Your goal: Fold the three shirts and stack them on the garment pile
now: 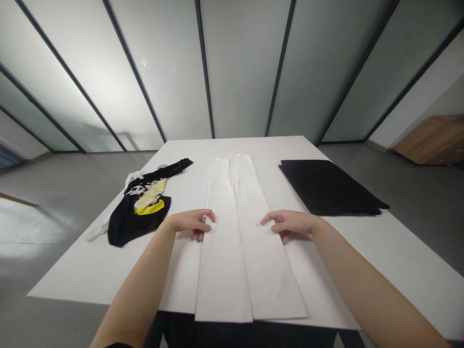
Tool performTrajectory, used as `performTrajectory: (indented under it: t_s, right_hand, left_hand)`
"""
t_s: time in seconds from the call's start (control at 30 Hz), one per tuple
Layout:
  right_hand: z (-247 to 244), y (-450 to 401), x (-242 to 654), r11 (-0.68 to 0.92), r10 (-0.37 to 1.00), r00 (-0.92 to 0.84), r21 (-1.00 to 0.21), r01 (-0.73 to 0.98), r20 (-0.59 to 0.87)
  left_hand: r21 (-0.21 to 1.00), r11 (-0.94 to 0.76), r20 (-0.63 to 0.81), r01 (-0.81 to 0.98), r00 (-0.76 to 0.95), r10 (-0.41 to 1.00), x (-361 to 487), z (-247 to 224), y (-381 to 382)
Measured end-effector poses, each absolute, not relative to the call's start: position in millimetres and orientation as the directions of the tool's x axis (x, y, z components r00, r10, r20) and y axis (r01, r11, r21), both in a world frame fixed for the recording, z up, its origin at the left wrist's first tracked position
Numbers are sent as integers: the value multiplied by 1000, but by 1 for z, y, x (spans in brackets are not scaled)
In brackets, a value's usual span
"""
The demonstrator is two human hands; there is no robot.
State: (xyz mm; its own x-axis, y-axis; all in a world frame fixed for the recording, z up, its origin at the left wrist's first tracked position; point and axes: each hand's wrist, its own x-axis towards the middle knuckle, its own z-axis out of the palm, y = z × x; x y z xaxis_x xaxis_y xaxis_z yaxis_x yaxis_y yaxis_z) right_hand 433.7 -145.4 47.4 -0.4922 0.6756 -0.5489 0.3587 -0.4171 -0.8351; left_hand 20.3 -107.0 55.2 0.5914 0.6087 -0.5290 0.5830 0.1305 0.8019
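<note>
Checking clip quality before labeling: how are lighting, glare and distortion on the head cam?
Head view: wide-angle distortion stretches the table and near arms; strong glare on the frosted wall panels and floor; white trousers low-contrast against the table; left hand and right hand sharp, no visible motion blur.

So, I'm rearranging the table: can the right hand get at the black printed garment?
Probably not easily: the right hand would have to cross the white trousers and pass the left hand to reach the black printed garment.
</note>
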Motion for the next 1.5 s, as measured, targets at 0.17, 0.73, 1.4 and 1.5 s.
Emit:
performTrajectory:
  t_s: [0.17,0.73,1.4,1.5]
  right_hand:
    - [38,-138,419,-345,894,-214,-911,227,-393]
    - [39,-134,416,-317,937,-103,-937,148,-334]
    - [35,-133,424,-293,955,161,-709,642,-249]
    - [25,-128,417,-176,983,160,-658,732,-85]
  left_hand:
    - [870,60,-266,489,365,892,35,41,-99]
    - [866,49,-200,498,256,946,34,36,-94]
    - [608,37,-90,793,22,996,41,38,-101]
    - [554,21,-18,832,-14,1000,53,30,-100]
